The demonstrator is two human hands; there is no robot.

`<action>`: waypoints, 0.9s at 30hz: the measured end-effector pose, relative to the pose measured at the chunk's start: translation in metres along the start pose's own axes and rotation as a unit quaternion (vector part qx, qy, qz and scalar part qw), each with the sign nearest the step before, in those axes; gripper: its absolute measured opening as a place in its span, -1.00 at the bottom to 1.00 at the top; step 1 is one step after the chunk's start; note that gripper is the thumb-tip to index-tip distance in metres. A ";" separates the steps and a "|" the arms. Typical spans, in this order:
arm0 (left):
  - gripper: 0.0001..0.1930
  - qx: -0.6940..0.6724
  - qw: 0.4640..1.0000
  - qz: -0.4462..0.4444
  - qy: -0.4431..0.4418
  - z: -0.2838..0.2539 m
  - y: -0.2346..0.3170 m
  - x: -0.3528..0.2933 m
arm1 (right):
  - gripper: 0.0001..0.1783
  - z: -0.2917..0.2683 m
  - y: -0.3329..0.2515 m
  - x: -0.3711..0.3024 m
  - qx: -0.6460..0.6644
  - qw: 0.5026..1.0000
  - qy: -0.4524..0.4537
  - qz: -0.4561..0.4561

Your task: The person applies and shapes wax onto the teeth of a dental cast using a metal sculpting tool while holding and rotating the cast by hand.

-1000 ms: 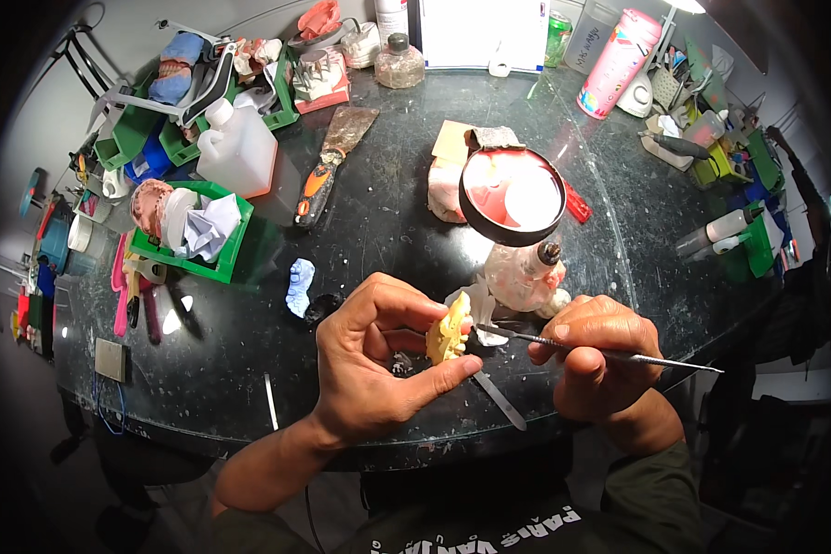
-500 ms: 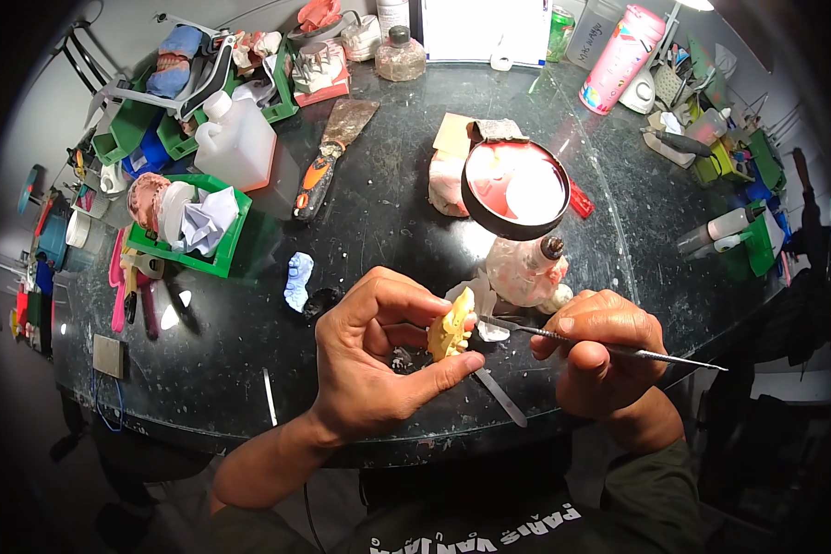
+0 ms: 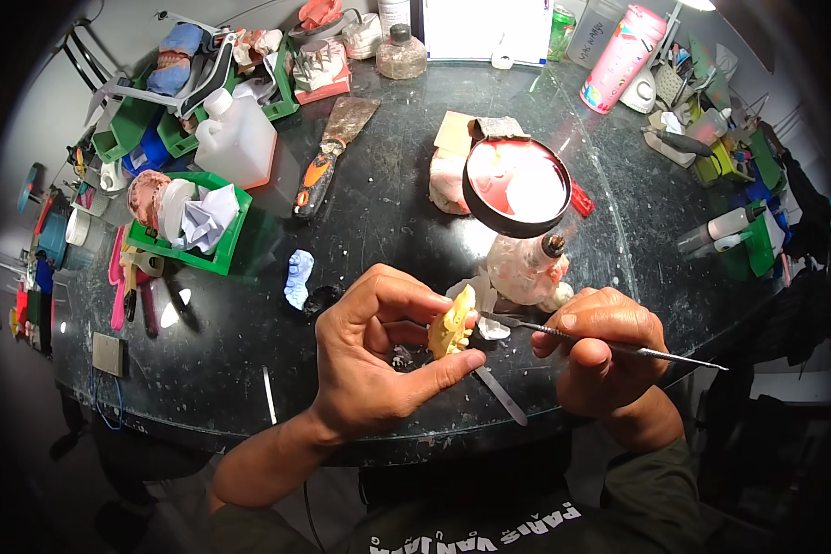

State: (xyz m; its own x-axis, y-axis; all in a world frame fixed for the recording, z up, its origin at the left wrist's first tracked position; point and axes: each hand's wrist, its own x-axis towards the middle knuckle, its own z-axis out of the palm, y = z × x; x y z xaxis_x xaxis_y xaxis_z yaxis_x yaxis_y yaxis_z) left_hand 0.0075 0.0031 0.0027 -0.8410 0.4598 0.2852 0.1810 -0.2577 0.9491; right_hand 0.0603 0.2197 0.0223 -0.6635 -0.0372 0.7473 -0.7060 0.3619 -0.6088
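My left hand (image 3: pixel 369 355) grips a pale yellow dental model (image 3: pixel 451 323) between thumb and fingers, tilted on edge above the table. In my right hand (image 3: pixel 609 351) is a slim metal dental carving tool (image 3: pixel 637 350), held like a pen. Its flat tip sits at or close beside the model's right side; whether they touch I cannot tell. Beyond my hands stands a glass spirit burner (image 3: pixel 524 272) with a dark top. A round dish of red wax (image 3: pixel 517 185) is propped behind it. Left of my hand lies a blue dental mould piece (image 3: pixel 297 279).
A spatula with an orange-black handle (image 3: pixel 319 175) lies at the far left. Near it are a white plastic jug (image 3: pixel 237 143) and a green bin (image 3: pixel 226 254) with dental casts and paper. A pink tumbler (image 3: pixel 621 60) stands far right. A flat metal strip (image 3: pixel 502 399) lies beneath my hands.
The tool's tip and the model have shifted very slightly. Both hands keep the same grips in nearly the same place.
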 end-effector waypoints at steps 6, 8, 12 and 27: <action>-0.52 0.002 1.000 0.000 -0.001 0.000 0.000 0.000 | -0.70 0.001 0.000 0.000 0.001 1.000 0.004 0.001; -0.52 0.000 1.000 -0.001 0.000 0.001 0.000 0.000 | -0.70 0.001 0.000 -0.001 0.005 1.000 0.003 0.005; -0.58 -0.014 1.000 0.003 0.012 0.001 -0.001 -0.001 | -0.70 0.002 0.000 -0.001 0.006 1.000 0.010 0.001; -0.52 0.002 1.000 0.003 -0.002 0.000 -0.001 0.001 | -0.71 0.001 0.000 0.000 0.007 1.000 0.008 0.003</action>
State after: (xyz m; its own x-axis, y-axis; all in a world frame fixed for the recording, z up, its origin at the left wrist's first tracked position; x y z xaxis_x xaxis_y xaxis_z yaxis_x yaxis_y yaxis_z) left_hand 0.0063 0.0034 0.0022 -0.8378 0.4619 0.2911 0.1874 -0.2576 0.9479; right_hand 0.0595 0.2187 0.0220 -0.6631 -0.0195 0.7483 -0.7061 0.3482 -0.6167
